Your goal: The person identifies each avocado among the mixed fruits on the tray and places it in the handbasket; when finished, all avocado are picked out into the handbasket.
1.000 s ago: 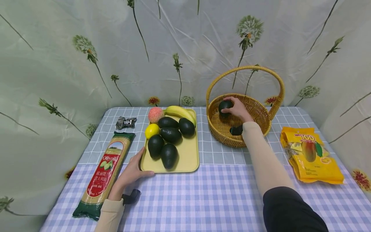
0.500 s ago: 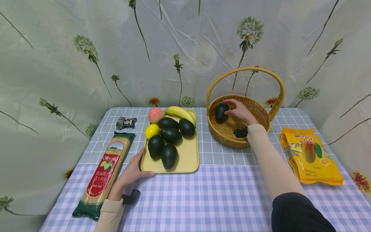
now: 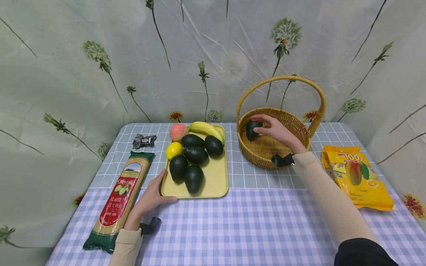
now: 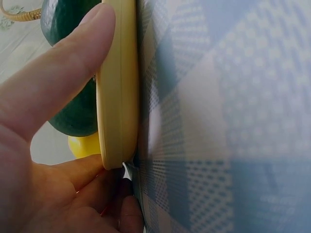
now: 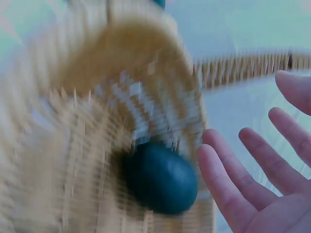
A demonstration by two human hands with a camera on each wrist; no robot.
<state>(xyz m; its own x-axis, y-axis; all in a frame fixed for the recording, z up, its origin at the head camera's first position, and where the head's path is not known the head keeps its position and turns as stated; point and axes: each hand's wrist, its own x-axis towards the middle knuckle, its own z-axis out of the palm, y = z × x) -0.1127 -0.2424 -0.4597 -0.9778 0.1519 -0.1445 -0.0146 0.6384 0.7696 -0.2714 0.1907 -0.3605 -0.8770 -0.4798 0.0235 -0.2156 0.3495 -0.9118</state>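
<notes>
avocado (image 3: pixel 250 132) in basket (image 3: pixel 254 156), "olivoilà" pack (image 3: pixel 120 201) apart

Round woven wicker basket (image 3: pixel 253 157): golden tan
Smooth oval avocados (image 3: pixel 194 180): blackish green
Rectangular rimmed tray (image 3: pixel 217 179): plain pale yellow
Curved banana (image 3: pixel 207 129): yellow
Round peach (image 3: pixel 178 132): speckled pink
Long spaghetti packet (image 3: pixel 119 201): tan, green ends, red label
Flat sweets bag (image 3: pixel 358 181): orange-yellow, mango print
Bench cloth (image 3: pixel 253 225): lilac-white gingham, grey grid behind

the right grip (image 3: pixel 277 130) has let go of the avocado (image 3: pixel 251 130) in the basket (image 3: pixel 257 159) and drawn back.
</notes>
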